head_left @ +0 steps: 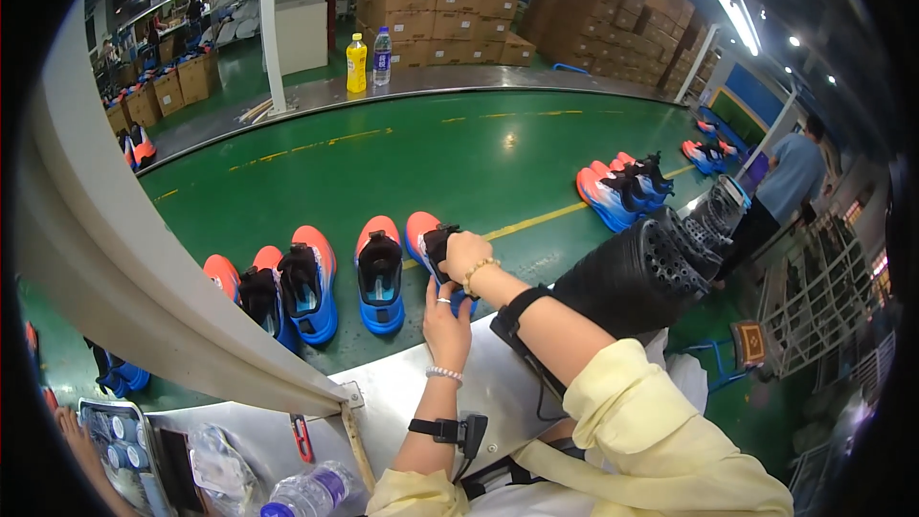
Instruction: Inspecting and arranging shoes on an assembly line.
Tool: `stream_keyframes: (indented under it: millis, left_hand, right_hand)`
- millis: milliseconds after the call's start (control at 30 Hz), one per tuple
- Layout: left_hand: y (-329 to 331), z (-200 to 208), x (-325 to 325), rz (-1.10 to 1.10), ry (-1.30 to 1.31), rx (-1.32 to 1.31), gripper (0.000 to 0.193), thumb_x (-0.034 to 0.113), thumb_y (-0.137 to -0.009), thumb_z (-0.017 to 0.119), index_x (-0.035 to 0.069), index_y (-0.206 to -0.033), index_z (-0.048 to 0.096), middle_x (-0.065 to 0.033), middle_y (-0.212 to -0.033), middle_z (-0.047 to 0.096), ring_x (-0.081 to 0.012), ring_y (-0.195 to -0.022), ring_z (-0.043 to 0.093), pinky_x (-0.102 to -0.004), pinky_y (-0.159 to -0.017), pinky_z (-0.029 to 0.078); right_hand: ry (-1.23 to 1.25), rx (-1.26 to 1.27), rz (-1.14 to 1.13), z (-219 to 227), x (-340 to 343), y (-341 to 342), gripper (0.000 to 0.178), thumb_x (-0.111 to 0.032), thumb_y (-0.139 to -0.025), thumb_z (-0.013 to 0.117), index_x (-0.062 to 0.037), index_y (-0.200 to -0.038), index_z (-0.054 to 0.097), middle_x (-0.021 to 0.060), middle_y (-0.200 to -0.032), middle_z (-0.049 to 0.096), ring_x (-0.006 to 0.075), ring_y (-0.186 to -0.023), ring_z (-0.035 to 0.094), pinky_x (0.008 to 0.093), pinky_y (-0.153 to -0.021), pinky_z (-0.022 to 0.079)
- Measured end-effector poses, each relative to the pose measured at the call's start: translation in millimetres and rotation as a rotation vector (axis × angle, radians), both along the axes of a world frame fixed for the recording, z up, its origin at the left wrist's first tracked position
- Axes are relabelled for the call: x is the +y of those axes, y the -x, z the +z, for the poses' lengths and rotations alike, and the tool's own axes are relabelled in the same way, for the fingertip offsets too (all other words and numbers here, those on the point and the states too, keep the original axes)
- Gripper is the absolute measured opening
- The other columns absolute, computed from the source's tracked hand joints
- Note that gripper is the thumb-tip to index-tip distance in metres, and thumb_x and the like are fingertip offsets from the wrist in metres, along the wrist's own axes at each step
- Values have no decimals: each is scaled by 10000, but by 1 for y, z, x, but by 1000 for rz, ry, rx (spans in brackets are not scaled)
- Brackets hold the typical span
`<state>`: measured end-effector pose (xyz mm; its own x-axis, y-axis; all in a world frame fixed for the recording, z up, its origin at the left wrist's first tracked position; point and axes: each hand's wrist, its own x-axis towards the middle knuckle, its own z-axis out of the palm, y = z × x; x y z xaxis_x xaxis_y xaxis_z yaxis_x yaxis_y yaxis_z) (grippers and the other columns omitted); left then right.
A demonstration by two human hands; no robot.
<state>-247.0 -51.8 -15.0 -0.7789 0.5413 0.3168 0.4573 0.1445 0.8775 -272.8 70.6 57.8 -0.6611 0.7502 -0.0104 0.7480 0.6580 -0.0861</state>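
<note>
Both my hands are on a sneaker [421,232] with a coral toe, black collar and blue sole, standing on the green belt at the near edge. My right hand [467,255] is closed on its collar, the fingertips partly hidden. From below, my left hand [446,327] holds the blue heel between thumb and fingers. Just left stands a matching sneaker [380,273], upright with its heel toward me. Farther left is another sneaker [308,285], with more of the same kind partly behind a pale post.
A black ribbed stack [627,273] stands beside my right forearm. More sneakers [622,191] sit farther right on the belt. The pale post [191,297] crosses the near left. A clear bottle [311,490] and red-handled cutter [302,438] lie on the metal ledge. A person [795,172] stands at right.
</note>
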Motion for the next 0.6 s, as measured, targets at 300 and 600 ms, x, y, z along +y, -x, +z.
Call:
stream_keyframes:
  millis: [300, 600]
  left_hand:
    - [-2, 3, -1, 57, 18, 25, 358, 120, -803, 710, 83, -1136, 585, -183, -1407, 481, -408, -1096, 583, -464, -867, 501]
    - [6, -6, -4, 61, 20, 44, 352, 91, -789, 708, 111, -1122, 595, -170, -1374, 501, -405, -1083, 583, -459, -879, 496]
  right_hand:
    - [-29, 129, 23, -32, 2, 17, 199, -160, -774, 654, 11, -845, 727, 229, -878, 699, 362, -841, 699, 417, -768, 573]
    - [122, 172, 84, -1, -6, -1, 405, -390, -812, 683, 12, -849, 721, 236, -875, 694, 372, -854, 688, 436, -782, 556]
